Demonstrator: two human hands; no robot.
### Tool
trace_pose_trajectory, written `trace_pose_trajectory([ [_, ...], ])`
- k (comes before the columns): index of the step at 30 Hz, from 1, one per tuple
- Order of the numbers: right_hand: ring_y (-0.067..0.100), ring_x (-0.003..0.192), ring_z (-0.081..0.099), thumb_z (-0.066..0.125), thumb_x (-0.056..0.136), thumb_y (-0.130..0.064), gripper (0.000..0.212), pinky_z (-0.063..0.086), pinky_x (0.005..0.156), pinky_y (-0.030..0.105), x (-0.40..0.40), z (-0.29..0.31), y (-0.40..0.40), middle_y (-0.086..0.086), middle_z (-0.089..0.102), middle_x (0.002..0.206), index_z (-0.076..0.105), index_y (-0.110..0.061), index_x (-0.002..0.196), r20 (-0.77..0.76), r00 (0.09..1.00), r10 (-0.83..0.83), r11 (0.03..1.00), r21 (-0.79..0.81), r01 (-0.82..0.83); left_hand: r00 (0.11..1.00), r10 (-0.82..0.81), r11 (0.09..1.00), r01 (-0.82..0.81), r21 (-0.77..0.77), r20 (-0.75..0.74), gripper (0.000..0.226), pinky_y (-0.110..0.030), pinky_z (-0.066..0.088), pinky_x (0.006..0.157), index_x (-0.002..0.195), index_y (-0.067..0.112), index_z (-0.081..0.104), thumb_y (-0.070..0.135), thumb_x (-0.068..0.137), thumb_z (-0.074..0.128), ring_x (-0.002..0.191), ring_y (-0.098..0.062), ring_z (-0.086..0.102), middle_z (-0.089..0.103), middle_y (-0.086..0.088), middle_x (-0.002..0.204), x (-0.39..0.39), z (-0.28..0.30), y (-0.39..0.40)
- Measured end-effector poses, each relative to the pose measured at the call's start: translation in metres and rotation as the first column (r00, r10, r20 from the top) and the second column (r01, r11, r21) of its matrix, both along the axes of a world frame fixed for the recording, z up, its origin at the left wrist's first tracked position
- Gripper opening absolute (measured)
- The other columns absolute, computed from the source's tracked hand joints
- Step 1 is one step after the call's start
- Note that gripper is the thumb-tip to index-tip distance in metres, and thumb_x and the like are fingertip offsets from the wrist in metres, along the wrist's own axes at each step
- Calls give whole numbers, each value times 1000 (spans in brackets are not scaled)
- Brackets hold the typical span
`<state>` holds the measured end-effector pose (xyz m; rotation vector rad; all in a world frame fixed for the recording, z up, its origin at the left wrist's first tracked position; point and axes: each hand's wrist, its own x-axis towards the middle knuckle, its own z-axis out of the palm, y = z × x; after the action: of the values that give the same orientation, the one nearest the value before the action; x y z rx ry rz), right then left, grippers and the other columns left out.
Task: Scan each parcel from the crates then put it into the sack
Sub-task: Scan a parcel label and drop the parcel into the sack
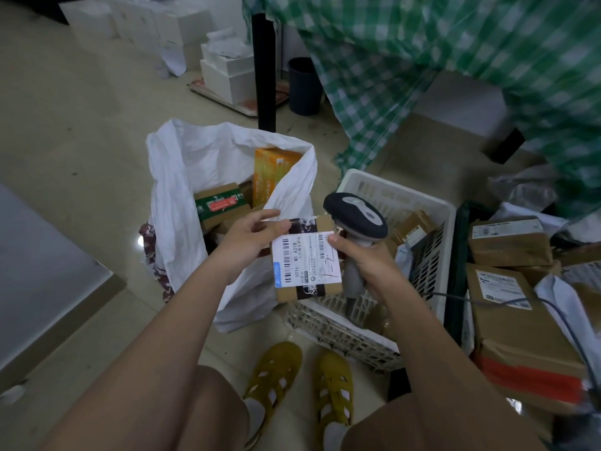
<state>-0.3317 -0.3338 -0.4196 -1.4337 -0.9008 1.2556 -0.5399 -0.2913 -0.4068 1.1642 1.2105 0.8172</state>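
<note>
Fingers of the left hand point(250, 234) pinch the upper left edge of a small cardboard parcel point(307, 260), thumb on its label side. Right hand point(364, 255) curls round the grey handle of the barcode scanner point(356, 219), its thumb pressing the parcel's right edge. Parcel hangs over the gap between the open white sack point(182, 177) and the near left corner of the white crate point(432, 216). Sack's mouth gapes wide, boxes inside it. More brown parcels point(510, 242) crowd the right edge. Bare floor point(81, 131) lies open beyond the sack on the left.
</note>
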Motion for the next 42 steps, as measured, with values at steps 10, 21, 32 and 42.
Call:
trace_pose_trajectory([
  [10,18,102,68,86,68,-30,51,52,96,44,-12,-8,19,1,74,105,66,-14,112,-175,950,-257,966,-21,257,975,-160,929,202,-309,157,54,-37,57,87,130,16,42,11,84,69,101,-21,70,72,-5,111,-5,-7,-11],
  [21,8,76,60,74,84,-24,30,48,66,20,-9,12,7,-4,67,90,60,-15,108,81,964,-254,966,-28,257,967,237,960,-217,-175,98,53,-38,56,84,129,14,43,13,85,72,101,-24,67,62,-9,120,-14,-22,4],
  [32,13,52,43,69,83,-17,31,35,51,29,-13,21,-27,9,49,57,59,12,88,432,882,190,982,-62,-181,971,237,968,-235,-83,12,67,-29,53,82,144,6,38,7,85,70,107,-22,62,60,-10,121,-24,-43,12],
  [42,5,41,32,66,78,-11,32,28,41,17,-6,25,-30,-9,38,41,42,-11,57,529,837,142,987,-16,-158,979,204,978,-204,-45,-9,63,-26,53,79,142,7,42,6,85,70,105,-19,62,61,-8,121,-20,-43,10],
])
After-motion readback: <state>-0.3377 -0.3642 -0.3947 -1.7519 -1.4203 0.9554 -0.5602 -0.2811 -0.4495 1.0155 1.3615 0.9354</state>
